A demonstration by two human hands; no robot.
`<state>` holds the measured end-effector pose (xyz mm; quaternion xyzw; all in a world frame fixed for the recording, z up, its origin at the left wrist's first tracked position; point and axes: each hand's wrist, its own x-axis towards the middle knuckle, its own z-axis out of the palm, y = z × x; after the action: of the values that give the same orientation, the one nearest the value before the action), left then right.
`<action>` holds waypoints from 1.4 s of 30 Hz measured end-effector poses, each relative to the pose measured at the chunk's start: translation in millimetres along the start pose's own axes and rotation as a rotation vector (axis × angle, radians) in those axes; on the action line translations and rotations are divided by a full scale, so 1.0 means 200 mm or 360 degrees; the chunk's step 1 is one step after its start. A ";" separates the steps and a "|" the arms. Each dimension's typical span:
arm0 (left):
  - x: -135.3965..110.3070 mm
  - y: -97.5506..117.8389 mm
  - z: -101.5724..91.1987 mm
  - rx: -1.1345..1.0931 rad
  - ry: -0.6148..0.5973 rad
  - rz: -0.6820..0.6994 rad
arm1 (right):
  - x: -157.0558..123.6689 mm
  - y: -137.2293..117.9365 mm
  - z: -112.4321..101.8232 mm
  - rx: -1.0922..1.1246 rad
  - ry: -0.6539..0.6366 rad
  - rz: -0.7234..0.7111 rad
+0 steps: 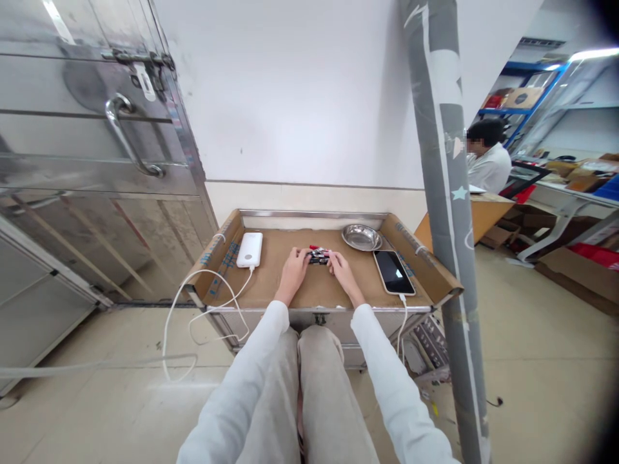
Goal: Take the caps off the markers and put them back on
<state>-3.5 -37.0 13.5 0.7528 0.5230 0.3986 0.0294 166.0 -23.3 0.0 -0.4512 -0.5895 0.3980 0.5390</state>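
Note:
Both my hands rest on a cardboard-lined metal table in front of my knees. My left hand and my right hand meet at a small black, red and silver object, fingers curled onto its two ends. What the small object is I cannot make out. A white power bank lies left of my left hand, with a white cable trailing off the table edge. A round steel dish sits behind my right hand. A dark phone lies to its right, plugged into a cable.
A large stainless steel door with a lever handle stands at the left. A grey padded pillar rises beside the table's right corner. Another person sits at a desk at the far right, by blue shelving and cardboard boxes.

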 end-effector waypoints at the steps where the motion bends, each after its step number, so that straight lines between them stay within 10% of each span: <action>1: 0.00 0.01 0.00 -0.0063 -0.0090 0.0108 | 0.00 0.00 -0.01 0.0130 0.0001 0.0073; 5: -0.01 0.04 0.01 -0.0341 -0.0212 0.0330 | 0.00 -0.01 -0.04 0.0484 -0.0071 0.0286; 17: 0.00 0.03 -0.01 -0.0595 0.0194 0.0230 | -0.02 -0.02 -0.07 0.0817 -0.0110 0.0410; 23: 0.01 -0.01 -0.03 -0.0597 0.0286 0.0045 | -0.02 -0.01 -0.07 0.0697 0.0047 0.0284; 28: -0.01 -0.01 -0.02 -0.0588 -0.0128 0.0131 | -0.01 0.01 -0.07 0.0643 0.0282 0.0129; 32: -0.02 -0.01 0.00 -0.0411 -0.0371 0.0145 | -0.02 0.01 -0.07 0.0516 0.0176 0.0103; 42: 0.00 -0.02 0.02 -0.0106 -0.0167 0.0170 | -0.03 -0.01 -0.01 -0.0214 -0.0208 -0.0141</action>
<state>-3.7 -33.8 8.3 0.7980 0.4665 0.3768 0.0603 168.8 -29.9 0.3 -0.4328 -0.6682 0.3619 0.4850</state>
